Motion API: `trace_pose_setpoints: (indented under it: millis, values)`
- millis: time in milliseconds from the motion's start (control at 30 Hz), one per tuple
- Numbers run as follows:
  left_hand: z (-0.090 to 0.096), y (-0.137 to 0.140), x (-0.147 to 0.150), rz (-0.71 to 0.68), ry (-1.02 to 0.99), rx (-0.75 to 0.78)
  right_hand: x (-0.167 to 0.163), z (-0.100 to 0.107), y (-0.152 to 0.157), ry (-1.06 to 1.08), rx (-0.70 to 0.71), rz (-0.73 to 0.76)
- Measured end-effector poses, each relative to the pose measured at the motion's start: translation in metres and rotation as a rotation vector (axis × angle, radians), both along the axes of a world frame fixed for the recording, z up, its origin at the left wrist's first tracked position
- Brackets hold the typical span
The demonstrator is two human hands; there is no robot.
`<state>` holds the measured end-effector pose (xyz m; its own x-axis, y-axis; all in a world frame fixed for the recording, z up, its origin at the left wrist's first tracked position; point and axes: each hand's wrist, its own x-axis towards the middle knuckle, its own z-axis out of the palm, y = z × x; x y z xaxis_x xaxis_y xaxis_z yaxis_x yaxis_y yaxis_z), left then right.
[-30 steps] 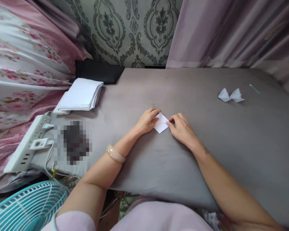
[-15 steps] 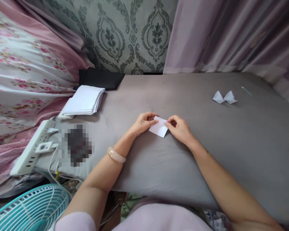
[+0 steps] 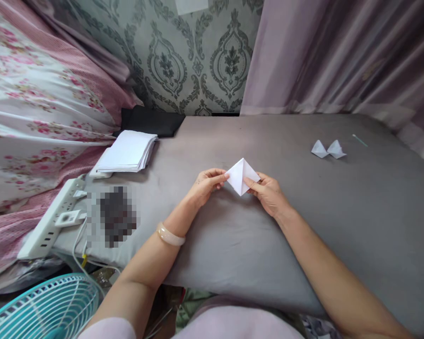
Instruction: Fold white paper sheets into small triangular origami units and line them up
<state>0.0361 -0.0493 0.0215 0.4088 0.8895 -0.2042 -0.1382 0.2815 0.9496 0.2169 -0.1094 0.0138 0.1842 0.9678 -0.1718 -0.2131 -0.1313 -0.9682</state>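
A small folded white paper (image 3: 237, 175) is held up between both hands, turned like a diamond with a crease running down its middle. My left hand (image 3: 207, 183) pinches its left corner between thumb and fingers. At the right corner, my right hand (image 3: 269, 192) grips it, the thumb lying across the front face and the fingers behind. Two small folded white paper shapes (image 3: 328, 149) stand side by side on the grey cloth-covered surface (image 3: 212, 249), off to the right.
A stack of white paper (image 3: 127, 151) lies at the left beside a black flat item (image 3: 151, 121). Nearer me are a white power strip (image 3: 53, 219) with cables and a turquoise fan (image 3: 45, 308). A thin stick (image 3: 359, 140) rests at the far right.
The paper has turned from a tilted square to an upright diamond with its centre crease facing me. My right thumb now lies across its front, and the view has shifted slightly.
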Motion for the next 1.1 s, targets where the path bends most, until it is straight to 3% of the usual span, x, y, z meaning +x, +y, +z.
trace_pose_setpoints:
  millis: [133, 267, 600, 800, 900, 1100]
  values:
    - [-0.001, -0.001, 0.001, -0.004, -0.027, -0.006, 0.000, 0.004, 0.000, 0.173, -0.037, 0.025]
    - [-0.004, -0.002, 0.002, -0.018, -0.023, 0.015, -0.002, 0.007, -0.002, 0.194, -0.054, 0.045]
    - [-0.005, -0.004, 0.002, -0.041, 0.029, 0.079, -0.002, 0.005, -0.003, 0.046, 0.012, -0.008]
    - [-0.007, -0.004, 0.001, -0.087, 0.099, 0.149, 0.003, 0.001, -0.001, -0.158, 0.068, -0.032]
    - [-0.009, -0.004, 0.001, -0.055, 0.202, 0.336, 0.008, 0.004, -0.003, -0.402, 0.167, -0.001]
    - [-0.012, -0.004, -0.001, 0.172, 0.516, 1.079, 0.013, 0.011, -0.013, -1.338, 0.595, 0.029]
